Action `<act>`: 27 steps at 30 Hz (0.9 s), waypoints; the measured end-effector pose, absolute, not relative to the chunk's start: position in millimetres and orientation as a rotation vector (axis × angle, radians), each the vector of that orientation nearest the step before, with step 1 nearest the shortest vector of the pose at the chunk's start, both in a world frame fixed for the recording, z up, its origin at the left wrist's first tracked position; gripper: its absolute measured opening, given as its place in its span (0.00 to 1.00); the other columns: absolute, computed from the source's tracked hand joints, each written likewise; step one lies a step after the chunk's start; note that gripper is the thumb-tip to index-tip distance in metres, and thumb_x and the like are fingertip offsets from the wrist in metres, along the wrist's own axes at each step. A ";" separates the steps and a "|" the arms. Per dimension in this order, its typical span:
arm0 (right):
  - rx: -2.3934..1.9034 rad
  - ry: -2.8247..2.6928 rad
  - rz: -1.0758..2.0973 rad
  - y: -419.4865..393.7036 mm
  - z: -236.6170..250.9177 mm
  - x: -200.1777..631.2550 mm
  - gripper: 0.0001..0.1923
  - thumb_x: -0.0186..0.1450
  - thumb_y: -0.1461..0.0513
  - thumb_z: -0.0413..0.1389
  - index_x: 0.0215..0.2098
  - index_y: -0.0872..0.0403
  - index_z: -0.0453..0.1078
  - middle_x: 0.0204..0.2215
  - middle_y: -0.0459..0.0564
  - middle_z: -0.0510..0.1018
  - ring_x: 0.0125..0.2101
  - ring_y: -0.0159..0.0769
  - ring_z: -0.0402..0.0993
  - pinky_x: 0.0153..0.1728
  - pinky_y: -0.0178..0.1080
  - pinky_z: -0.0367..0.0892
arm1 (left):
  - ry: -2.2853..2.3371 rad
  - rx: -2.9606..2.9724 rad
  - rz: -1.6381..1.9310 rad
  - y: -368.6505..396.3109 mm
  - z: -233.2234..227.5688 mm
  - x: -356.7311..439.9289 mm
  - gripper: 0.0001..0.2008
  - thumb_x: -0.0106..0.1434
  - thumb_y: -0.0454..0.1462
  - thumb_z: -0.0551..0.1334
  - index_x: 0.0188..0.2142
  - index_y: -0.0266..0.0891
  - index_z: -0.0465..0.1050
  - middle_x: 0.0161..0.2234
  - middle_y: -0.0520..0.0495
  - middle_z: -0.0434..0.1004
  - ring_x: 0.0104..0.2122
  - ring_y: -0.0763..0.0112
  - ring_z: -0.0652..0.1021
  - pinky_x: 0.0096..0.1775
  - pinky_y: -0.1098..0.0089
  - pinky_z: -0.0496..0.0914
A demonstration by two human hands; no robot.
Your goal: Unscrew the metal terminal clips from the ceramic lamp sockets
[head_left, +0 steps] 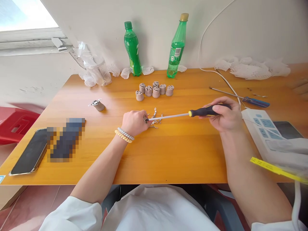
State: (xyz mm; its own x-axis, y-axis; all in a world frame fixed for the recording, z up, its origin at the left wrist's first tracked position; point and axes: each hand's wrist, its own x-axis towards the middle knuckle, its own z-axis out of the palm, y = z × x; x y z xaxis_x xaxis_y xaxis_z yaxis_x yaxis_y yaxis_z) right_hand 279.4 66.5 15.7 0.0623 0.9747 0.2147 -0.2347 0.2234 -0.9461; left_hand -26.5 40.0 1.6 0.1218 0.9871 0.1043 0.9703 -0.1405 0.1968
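Observation:
My right hand is wrapped round the black and yellow handle of a screwdriver, held nearly level and pointing left. Its tip meets a small piece, apparently a ceramic lamp socket, gripped in my closed left hand. Fingers hide most of that piece, so how the tip sits in it cannot be made out. Small bent metal strips lie on the table just beyond the left hand. Farther back stands a cluster of several brownish-pink lamp sockets. Another socket with a metal strip on top leans alone at the left.
Two green bottles stand along the wall among white foam nets. A blue-handled screwdriver and a white power strip with its cable are at the right. A phone and a pixelated dark object lie left.

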 end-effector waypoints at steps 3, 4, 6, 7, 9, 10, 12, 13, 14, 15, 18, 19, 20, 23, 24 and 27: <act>-0.873 -1.094 1.136 66.5 15.8 279.8 0.06 0.45 0.64 0.65 0.22 0.53 0.73 0.20 0.48 0.79 0.16 0.39 0.74 0.12 0.41 0.71 | 1.991 2.292 0.348 40.0 0.7 -26.6 0.18 0.54 0.52 0.62 0.33 0.40 0.76 0.26 0.46 0.79 0.29 0.60 0.78 0.28 0.67 0.64; -0.871 -1.090 1.136 66.5 16.0 280.1 0.05 0.45 0.65 0.64 0.22 0.53 0.73 0.20 0.48 0.79 0.16 0.39 0.74 0.12 0.41 0.71 | 1.987 2.287 0.361 40.0 0.3 -27.0 0.18 0.54 0.52 0.62 0.33 0.40 0.76 0.26 0.46 0.79 0.29 0.60 0.78 0.28 0.67 0.64; -0.868 -1.085 1.136 66.6 16.2 280.6 0.05 0.45 0.66 0.63 0.22 0.53 0.74 0.20 0.49 0.80 0.16 0.39 0.74 0.13 0.41 0.70 | 1.967 2.280 0.387 40.3 -0.7 -28.0 0.17 0.54 0.51 0.62 0.33 0.40 0.75 0.25 0.46 0.78 0.29 0.61 0.78 0.29 0.67 0.65; -0.864 -1.085 1.134 66.6 16.1 280.7 0.05 0.45 0.66 0.63 0.22 0.53 0.74 0.20 0.49 0.80 0.15 0.40 0.73 0.13 0.41 0.70 | 1.952 2.282 0.402 40.5 -1.2 -28.4 0.17 0.54 0.51 0.63 0.33 0.40 0.75 0.25 0.46 0.78 0.29 0.61 0.78 0.29 0.67 0.65; -0.851 -1.090 1.130 66.9 15.8 281.0 0.05 0.45 0.66 0.63 0.22 0.54 0.74 0.20 0.50 0.79 0.15 0.40 0.73 0.13 0.41 0.70 | 1.919 2.301 0.433 40.8 -2.4 -29.1 0.17 0.53 0.51 0.63 0.33 0.40 0.74 0.25 0.47 0.78 0.29 0.62 0.78 0.31 0.67 0.66; -0.847 -1.094 1.130 67.0 15.6 281.1 0.05 0.45 0.66 0.63 0.22 0.54 0.74 0.20 0.50 0.79 0.15 0.40 0.73 0.13 0.41 0.70 | 1.905 2.313 0.447 40.9 -2.8 -29.2 0.17 0.53 0.51 0.63 0.32 0.40 0.74 0.24 0.47 0.77 0.28 0.62 0.78 0.32 0.67 0.66; -0.838 -1.106 1.129 67.2 15.1 281.5 0.05 0.46 0.66 0.63 0.23 0.54 0.74 0.20 0.50 0.79 0.15 0.40 0.73 0.13 0.41 0.71 | 1.887 2.323 0.468 41.0 -2.9 -29.1 0.18 0.53 0.52 0.63 0.31 0.39 0.73 0.24 0.47 0.77 0.28 0.63 0.77 0.33 0.66 0.67; -0.832 -1.115 1.131 67.2 14.9 281.9 0.05 0.46 0.66 0.63 0.23 0.54 0.74 0.20 0.49 0.79 0.16 0.40 0.74 0.14 0.42 0.71 | 1.879 2.315 0.476 40.9 -2.6 -28.8 0.18 0.53 0.52 0.63 0.30 0.39 0.73 0.24 0.47 0.77 0.28 0.63 0.77 0.33 0.66 0.67; -0.819 -1.127 1.132 67.1 14.7 282.3 0.05 0.46 0.66 0.63 0.23 0.53 0.74 0.20 0.49 0.79 0.16 0.40 0.74 0.14 0.42 0.71 | 1.868 2.298 0.484 40.8 -2.2 -28.5 0.18 0.53 0.52 0.63 0.30 0.40 0.72 0.24 0.47 0.77 0.27 0.63 0.77 0.33 0.67 0.67; -0.802 -1.143 1.131 66.8 14.6 282.9 0.06 0.46 0.66 0.64 0.24 0.53 0.74 0.21 0.49 0.80 0.17 0.41 0.75 0.15 0.43 0.72 | 1.853 2.274 0.492 40.7 -1.6 -28.3 0.17 0.52 0.52 0.63 0.30 0.40 0.72 0.24 0.47 0.77 0.27 0.64 0.77 0.32 0.67 0.66; -0.758 -1.209 1.082 65.9 14.6 284.7 0.07 0.45 0.64 0.66 0.23 0.53 0.74 0.22 0.51 0.80 0.21 0.42 0.76 0.21 0.45 0.74 | 1.810 2.200 0.519 40.5 -0.5 -28.4 0.17 0.51 0.51 0.64 0.28 0.40 0.72 0.23 0.49 0.76 0.26 0.66 0.76 0.30 0.69 0.66; -0.756 -1.227 1.056 65.6 14.8 285.2 0.08 0.44 0.64 0.67 0.23 0.52 0.74 0.22 0.51 0.80 0.23 0.42 0.77 0.23 0.46 0.75 | 1.802 2.178 0.523 40.7 -0.6 -28.8 0.17 0.50 0.51 0.65 0.28 0.40 0.72 0.23 0.49 0.76 0.26 0.66 0.76 0.29 0.69 0.65; -0.756 -1.239 1.035 65.5 15.1 285.7 0.09 0.44 0.63 0.68 0.23 0.52 0.74 0.22 0.52 0.80 0.23 0.43 0.77 0.24 0.46 0.75 | 1.800 2.161 0.526 40.9 -0.8 -29.3 0.17 0.49 0.51 0.65 0.28 0.41 0.72 0.22 0.50 0.75 0.26 0.66 0.76 0.29 0.69 0.65; -0.752 -1.225 1.012 65.8 17.0 287.9 0.09 0.43 0.62 0.68 0.23 0.52 0.75 0.22 0.51 0.79 0.23 0.43 0.77 0.23 0.46 0.75 | 1.789 2.144 0.528 41.8 -2.2 -31.2 0.17 0.49 0.52 0.65 0.28 0.41 0.72 0.22 0.50 0.75 0.25 0.67 0.76 0.29 0.69 0.65; -0.747 -1.211 1.003 66.1 17.9 289.2 0.09 0.44 0.62 0.68 0.23 0.51 0.75 0.21 0.50 0.79 0.23 0.43 0.77 0.22 0.45 0.74 | 1.788 2.143 0.533 42.0 -2.6 -31.8 0.18 0.49 0.52 0.65 0.28 0.41 0.72 0.22 0.50 0.75 0.25 0.67 0.76 0.30 0.69 0.66; -0.736 -1.195 0.956 66.2 20.2 294.2 0.08 0.44 0.64 0.67 0.24 0.51 0.75 0.21 0.49 0.79 0.24 0.44 0.77 0.21 0.45 0.74 | 1.777 2.130 0.571 41.9 -2.4 -32.4 0.18 0.48 0.52 0.66 0.29 0.41 0.72 0.23 0.50 0.76 0.25 0.67 0.75 0.30 0.69 0.66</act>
State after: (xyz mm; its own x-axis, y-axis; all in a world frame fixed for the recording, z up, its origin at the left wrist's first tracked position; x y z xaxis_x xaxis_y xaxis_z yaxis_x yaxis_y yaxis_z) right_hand 294.2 66.2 20.2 0.0844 0.9024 0.4226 -0.2145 0.4306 -0.8767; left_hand -32.4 41.9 -2.4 0.1520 0.9828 0.1050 0.8599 -0.1839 0.4762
